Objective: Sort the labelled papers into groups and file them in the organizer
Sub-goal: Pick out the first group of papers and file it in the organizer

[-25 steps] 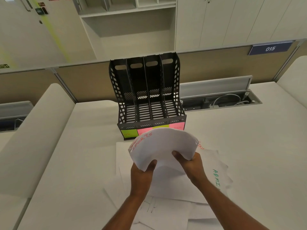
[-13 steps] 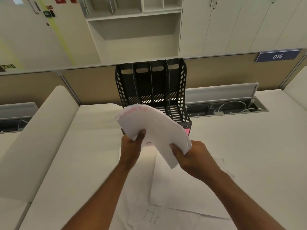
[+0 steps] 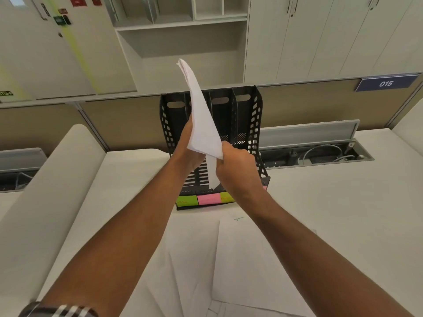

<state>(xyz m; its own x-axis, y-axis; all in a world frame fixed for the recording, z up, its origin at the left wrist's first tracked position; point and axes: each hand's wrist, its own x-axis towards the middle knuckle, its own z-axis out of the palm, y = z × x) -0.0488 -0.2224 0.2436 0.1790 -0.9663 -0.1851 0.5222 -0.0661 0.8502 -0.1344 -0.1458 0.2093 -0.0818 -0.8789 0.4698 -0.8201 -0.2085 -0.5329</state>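
A black slotted file organizer (image 3: 254, 124) stands at the back of the desk, with green and pink sticky labels (image 3: 207, 199) on its front lip. I hold a thin stack of white papers (image 3: 201, 120) upright and edge-on over its second slot from the left, lower corner dipping inside. My left hand (image 3: 186, 147) grips the stack's left side; my right hand (image 3: 235, 165) pinches its lower right edge. More white sheets (image 3: 240, 259) lie loose on the desk in front of the organizer, one with a small green mark.
A white desk (image 3: 332, 202) runs under everything. An open cable trough (image 3: 320, 154) with wires sits right of the organizer. A tan partition (image 3: 309, 104) with a blue "015" sign (image 3: 386, 83) rises behind. A padded white divider (image 3: 52, 191) lies left.
The paper stack went from curved and flat above the desk pile to upright and edge-on, carried forward and up over the organizer. Both hands moved with it.
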